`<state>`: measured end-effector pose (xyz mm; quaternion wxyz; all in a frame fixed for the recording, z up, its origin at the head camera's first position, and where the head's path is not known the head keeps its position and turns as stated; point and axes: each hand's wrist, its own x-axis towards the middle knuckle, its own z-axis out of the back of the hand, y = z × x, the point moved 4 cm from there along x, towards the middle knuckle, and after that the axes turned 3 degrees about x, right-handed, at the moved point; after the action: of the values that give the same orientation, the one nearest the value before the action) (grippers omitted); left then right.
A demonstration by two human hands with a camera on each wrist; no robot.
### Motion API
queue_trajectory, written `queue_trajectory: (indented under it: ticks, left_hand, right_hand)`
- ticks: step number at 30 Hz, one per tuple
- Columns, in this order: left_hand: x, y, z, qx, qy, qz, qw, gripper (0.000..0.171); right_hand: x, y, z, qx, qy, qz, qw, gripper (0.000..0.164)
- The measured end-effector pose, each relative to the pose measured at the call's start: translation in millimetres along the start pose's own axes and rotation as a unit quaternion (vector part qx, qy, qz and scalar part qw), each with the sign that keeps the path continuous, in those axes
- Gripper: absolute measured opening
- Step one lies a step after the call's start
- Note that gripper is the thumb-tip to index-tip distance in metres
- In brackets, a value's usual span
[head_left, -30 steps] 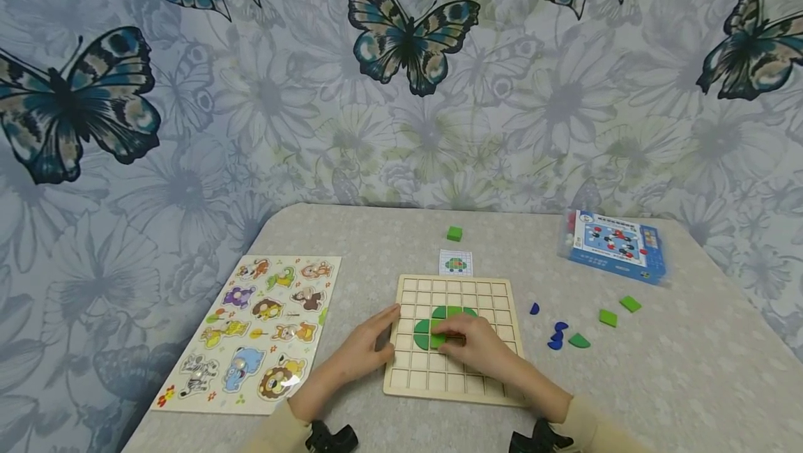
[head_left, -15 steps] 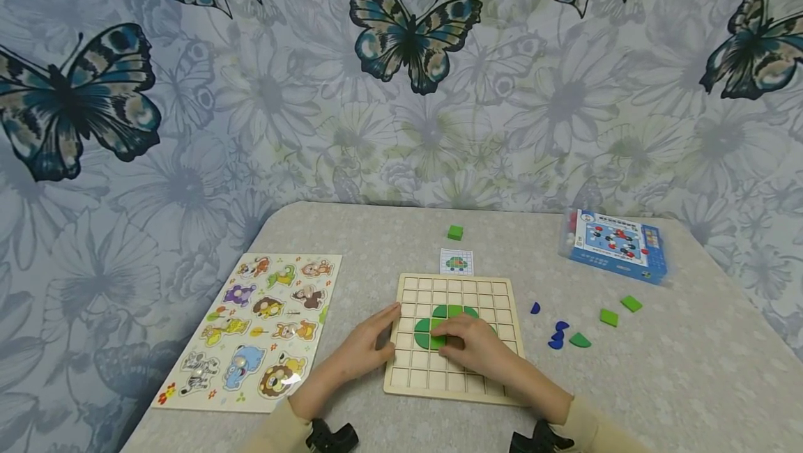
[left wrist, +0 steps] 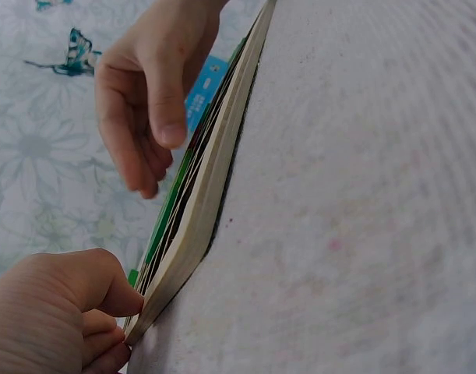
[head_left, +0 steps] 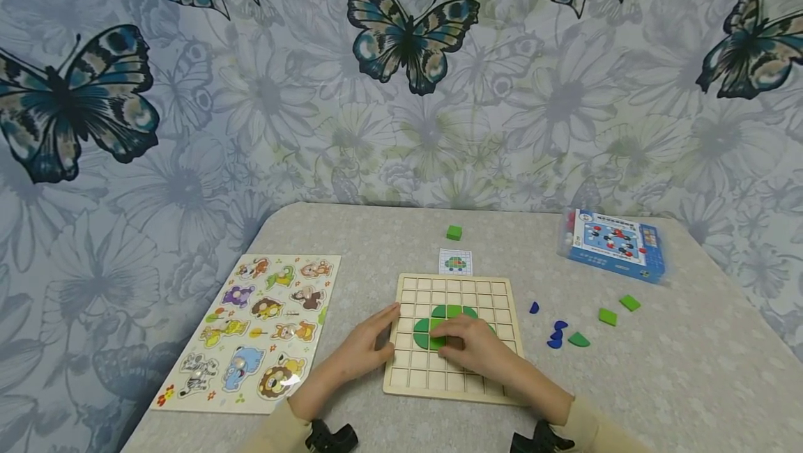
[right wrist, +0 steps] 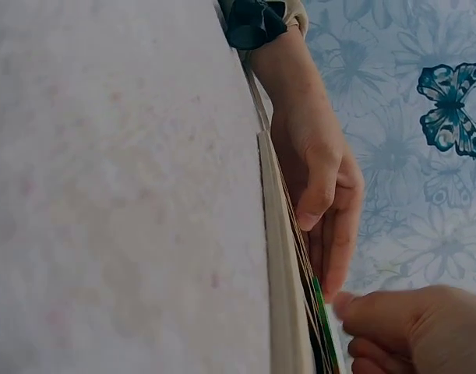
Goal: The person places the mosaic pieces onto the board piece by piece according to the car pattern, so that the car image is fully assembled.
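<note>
The wooden grid board (head_left: 414, 378) lies on the table in front of me, with green tiles set in its squares. My left hand (head_left: 360, 347) rests at the board's left edge, its fingers fairly straight and the fingertips and thumb touching the rim. Over the middle of the board, my right hand (head_left: 477, 348) pinches a light green square tile (head_left: 436, 343) between thumb and forefinger. Dark green rounded tiles (head_left: 422, 334) sit left of that tile, and others show above it. Part of the pattern is hidden under my right hand.
A small picture card (head_left: 454, 263) and a green block (head_left: 454, 233) lie beyond the board. To the right are blue half-round pieces (head_left: 555, 343), a green quarter-round (head_left: 579, 339), light green squares (head_left: 607, 317) and a blue box (head_left: 617, 247). An animal puzzle board (head_left: 251, 334) lies left.
</note>
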<state>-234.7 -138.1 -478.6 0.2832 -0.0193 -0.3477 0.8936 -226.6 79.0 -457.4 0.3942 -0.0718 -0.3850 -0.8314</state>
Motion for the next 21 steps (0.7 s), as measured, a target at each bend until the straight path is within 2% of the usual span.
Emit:
queue_trajectory:
  ticks: [3,6,10,14,18,21]
  left_hand:
    - [0.8,-0.4,-1.2,-0.003,-0.001,-0.003,1.0,0.066]
    - [0.8,-0.3,-2.2,-0.004,0.0,-0.004,1.0,0.067]
    - [0.1,0.7,-2.0,0.001,0.001,-0.002,1.0,0.067]
    - [0.4,1.8,-0.6,0.001,-0.004,0.003,1.0,0.067]
    - [0.6,2.2,-0.7,0.001,-0.005,0.005,1.0,0.067]
    - [0.8,1.8,-1.9,-0.002,-0.004,0.004,1.0,0.067]
  right_hand:
    - [-4,-1,13,0.024,-0.008,-0.026,0.999,0.026]
    - [-14,-7,35,0.024,-0.022,-0.067,0.997,0.025]
    - [-35,-27,78,-0.011,-0.083,-0.134,0.987,0.027]
    - [-63,-54,129,-0.052,-0.163,-0.194,0.966,0.031]
    - [-96,-81,170,-0.068,-0.207,-0.275,0.936,0.043]
    - [-120,-97,190,-0.071,-0.233,-0.333,0.911,0.049]
